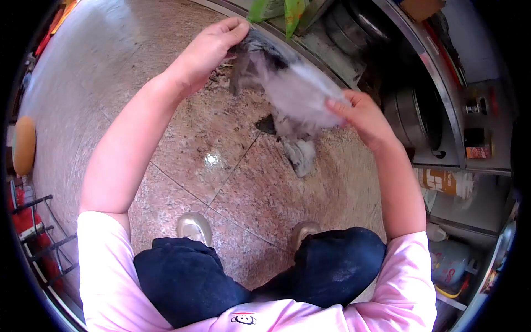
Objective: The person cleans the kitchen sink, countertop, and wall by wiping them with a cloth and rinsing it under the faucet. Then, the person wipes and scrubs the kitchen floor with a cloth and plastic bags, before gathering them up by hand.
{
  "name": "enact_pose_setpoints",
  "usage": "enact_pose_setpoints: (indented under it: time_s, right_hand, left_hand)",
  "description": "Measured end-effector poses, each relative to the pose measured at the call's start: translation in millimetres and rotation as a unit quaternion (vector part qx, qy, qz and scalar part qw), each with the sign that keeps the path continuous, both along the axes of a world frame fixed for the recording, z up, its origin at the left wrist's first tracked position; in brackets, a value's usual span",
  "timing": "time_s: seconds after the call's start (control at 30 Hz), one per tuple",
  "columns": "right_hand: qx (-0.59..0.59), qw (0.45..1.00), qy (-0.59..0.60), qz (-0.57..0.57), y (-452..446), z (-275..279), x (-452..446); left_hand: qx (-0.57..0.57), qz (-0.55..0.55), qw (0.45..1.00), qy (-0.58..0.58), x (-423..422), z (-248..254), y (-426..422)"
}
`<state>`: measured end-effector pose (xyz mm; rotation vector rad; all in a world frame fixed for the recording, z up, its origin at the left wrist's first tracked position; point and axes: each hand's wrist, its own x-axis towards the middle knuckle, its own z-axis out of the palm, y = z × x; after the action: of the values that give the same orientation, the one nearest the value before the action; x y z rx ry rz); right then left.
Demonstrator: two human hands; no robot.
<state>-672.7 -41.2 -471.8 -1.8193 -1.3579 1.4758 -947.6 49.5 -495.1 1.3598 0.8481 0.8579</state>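
Note:
A soiled grey-white rag (301,91) is stretched between my two hands above the tiled floor, blurred in places by motion. Its upper corner, blackened with dirt, is pinched in my left hand (215,50). My right hand (362,116) grips the other end, thumb on top. Below it, a crumpled greyish piece (301,156) shows near the floor; whether it hangs from the rag or lies separately I cannot tell. Close by is a dark patch (266,124). Dark crumbs of dirt (221,83) are scattered on the floor beneath the rag.
My shoes (194,228) are planted on the brown tiles (238,193). A shelf unit (451,72) with metal pots (406,116) stands along the right. Green plastic (276,14) is at the top. A black wire rack (47,243) is at the left edge.

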Motion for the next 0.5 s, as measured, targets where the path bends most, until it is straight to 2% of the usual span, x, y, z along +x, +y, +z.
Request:
enact_pose_setpoints:
  time_s: [0.03,0.13,0.17,0.27,0.3,0.33,0.4,0.43,0.5]
  right_hand:
    - [0.091,0.991,0.064,-0.076,1,-12,3]
    - [0.253,0.957,-0.052,-0.130,6,-24,28]
    - [0.317,0.927,-0.150,-0.136,2,-25,31]
    - [0.459,0.835,-0.301,-0.030,-41,-31,35]
    - [0.490,0.814,-0.309,0.041,-58,-45,39]
    - [0.519,0.787,-0.315,0.112,-75,-67,44]
    - [0.296,0.884,-0.285,0.223,-108,-105,39]
    - [0.237,0.903,-0.282,0.221,-117,-124,44]
    - [0.111,0.931,-0.272,0.217,-131,-154,54]
  left_hand:
    - [0.005,0.015,1.000,0.015,6,-3,2]
    - [0.047,0.020,0.998,0.024,28,-18,10]
    - [0.064,0.015,0.998,0.020,35,-22,11]
    - [0.187,0.001,0.981,0.057,45,-14,-6]
    - [0.164,-0.085,0.982,0.035,42,-19,-11]
    - [0.255,-0.125,0.947,0.153,41,-27,-22]
    - [0.402,-0.232,0.820,0.336,37,-65,-41]
    - [0.416,-0.256,0.758,0.432,31,-87,-57]
    - [0.342,-0.260,0.726,0.538,21,-112,-79]
